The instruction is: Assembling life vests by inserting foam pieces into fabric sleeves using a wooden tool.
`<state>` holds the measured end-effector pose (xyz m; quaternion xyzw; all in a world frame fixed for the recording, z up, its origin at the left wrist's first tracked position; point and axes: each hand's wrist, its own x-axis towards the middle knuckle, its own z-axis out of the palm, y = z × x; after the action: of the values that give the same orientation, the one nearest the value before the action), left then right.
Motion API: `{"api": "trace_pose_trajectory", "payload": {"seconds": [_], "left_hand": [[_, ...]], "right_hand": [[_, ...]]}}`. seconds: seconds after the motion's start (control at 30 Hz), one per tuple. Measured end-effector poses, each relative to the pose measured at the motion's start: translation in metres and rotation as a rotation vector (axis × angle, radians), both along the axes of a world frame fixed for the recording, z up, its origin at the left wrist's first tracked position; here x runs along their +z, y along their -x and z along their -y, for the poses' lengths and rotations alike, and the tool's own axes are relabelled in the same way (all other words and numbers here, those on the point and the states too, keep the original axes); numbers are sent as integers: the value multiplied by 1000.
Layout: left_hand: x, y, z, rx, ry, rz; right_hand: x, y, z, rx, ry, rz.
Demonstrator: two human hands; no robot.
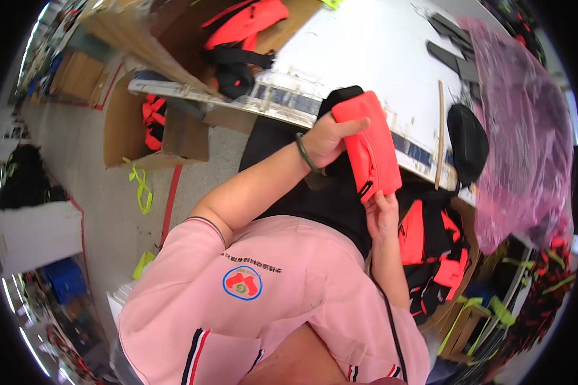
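Observation:
A neon coral waist bag (372, 144) with a zip along its side is held up in front of me, at the near edge of the table. My left hand (331, 138), a dark green bangle at its wrist, grips the upper left part, thumb across the coral face. My right hand (383, 215) pinches the lower end near the black zip pull (365, 188). A black part (341, 96) shows behind the upper end; whether it belongs to the bag I cannot tell.
Coral and black bags (247, 29) lie in a carton at the table's far left. Another carton (189, 135) stands below it. On the white table (340, 38) are a wooden stick (440, 135), a black case (467, 144) and pink plastic film (517, 128). More bags (433, 250) fill a box at my right.

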<state>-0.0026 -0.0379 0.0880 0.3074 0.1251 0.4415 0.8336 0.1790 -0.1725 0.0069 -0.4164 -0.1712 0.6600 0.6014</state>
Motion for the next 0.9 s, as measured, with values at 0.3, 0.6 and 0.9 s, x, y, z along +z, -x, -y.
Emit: {"api": "trace_pose_trajectory", "payload": {"seconds": [0.3, 0.6, 0.9], "left_hand": [[-1, 17, -3, -433, -330, -539], [-2, 97, -139, 583, -537, -1025], [-5, 189, -263, 788, -269, -2402]], "right_hand": [[139, -229, 72, -427, -330, 573], [85, -369, 293, -916, 207, 681], [-125, -282, 414, -666, 745, 255]]}}
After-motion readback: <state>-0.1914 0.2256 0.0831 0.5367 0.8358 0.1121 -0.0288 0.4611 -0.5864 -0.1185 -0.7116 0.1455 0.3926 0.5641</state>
